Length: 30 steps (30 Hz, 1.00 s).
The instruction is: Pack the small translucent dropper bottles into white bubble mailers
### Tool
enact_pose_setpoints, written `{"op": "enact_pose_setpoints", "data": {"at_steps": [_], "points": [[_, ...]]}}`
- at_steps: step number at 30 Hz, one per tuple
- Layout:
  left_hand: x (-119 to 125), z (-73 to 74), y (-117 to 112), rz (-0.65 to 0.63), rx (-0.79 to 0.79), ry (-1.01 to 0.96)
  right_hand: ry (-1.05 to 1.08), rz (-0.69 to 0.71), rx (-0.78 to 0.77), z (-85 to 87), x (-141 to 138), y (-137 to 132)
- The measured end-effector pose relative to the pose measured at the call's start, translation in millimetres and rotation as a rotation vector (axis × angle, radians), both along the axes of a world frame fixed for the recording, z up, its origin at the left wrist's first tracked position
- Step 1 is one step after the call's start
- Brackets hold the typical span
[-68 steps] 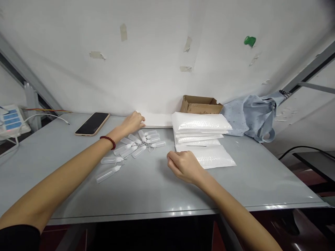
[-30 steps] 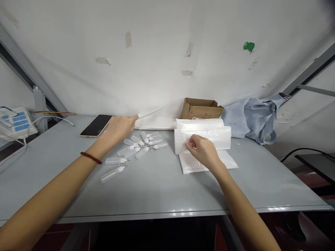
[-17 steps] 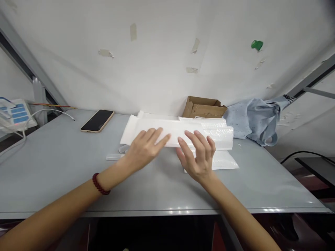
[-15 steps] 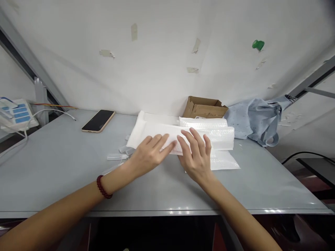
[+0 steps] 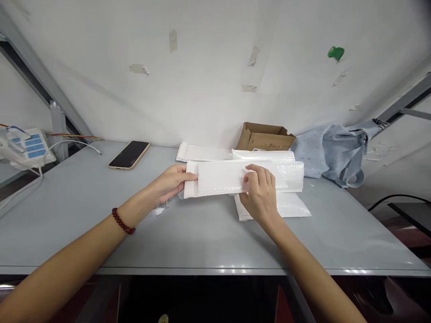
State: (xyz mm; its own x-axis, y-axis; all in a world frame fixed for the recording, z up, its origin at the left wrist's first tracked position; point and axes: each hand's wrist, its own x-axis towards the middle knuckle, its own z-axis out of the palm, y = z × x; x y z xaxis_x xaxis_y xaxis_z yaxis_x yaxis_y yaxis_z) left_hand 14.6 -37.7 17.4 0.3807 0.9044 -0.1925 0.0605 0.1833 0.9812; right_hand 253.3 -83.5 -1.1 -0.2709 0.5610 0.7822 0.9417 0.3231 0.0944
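Both hands on one white padded envelope (image 5: 218,177), held level just above the worktop (image 5: 188,242) near its back edge: left hand (image 5: 170,183) pinching the left end, right hand (image 5: 261,193) gripping the right part. More envelopes (image 5: 286,168) stacked behind, phone (image 5: 129,154) toward the back-left corner.

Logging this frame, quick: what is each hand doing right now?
Left hand: closed on the left end of the white padded envelope.
Right hand: closed on the same envelope, near its right part.
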Motion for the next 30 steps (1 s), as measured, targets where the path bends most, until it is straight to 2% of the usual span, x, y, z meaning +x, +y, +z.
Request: {"op": "enact_pose_setpoints", "data": {"at_steps": [2,4,8,11,15,21,24,27,30], "points": [[0.4,-1.5,-0.2,-0.026,-0.051,-0.069,0.010,0.046,-0.081,-0.7,-3.3,-2.2],[3.2,-4.4,-2.7,-0.036,-0.021,-0.077,-0.044,0.106,-0.194,-1.4,-7.3,-5.7],[11.7,-6.8,-12.3,-0.165,0.008,0.025,-0.211,0.212,-0.395,-3.7,-16.8,-15.4],[16.8,-6.3,-18.4,-0.239,0.036,0.095,-0.228,0.291,-0.501,-5.0,-23.1,-21.6],[20.3,-8.7,-21.6,-0.239,0.084,0.208,-0.169,0.349,-0.575,-4.7,-27.8,-24.8],[22.0,-12.3,-22.3,-0.201,0.232,0.490,-0.173,0.324,-0.656,-4.8,-27.3,-20.4],[12.4,-5.5,-14.9,-0.193,0.271,0.638,-0.158,0.304,-0.720,-3.1,-22.5,-17.1],[-9.5,5.5,-0.7,-0.091,0.290,0.702,-0.106,0.266,-0.772,1.1,-15.4,-14.5],[-34.7,14.1,12.8,-0.119,0.284,0.763,-0.064,0.210,-0.796,5.9,-9.6,-12.9]]}}
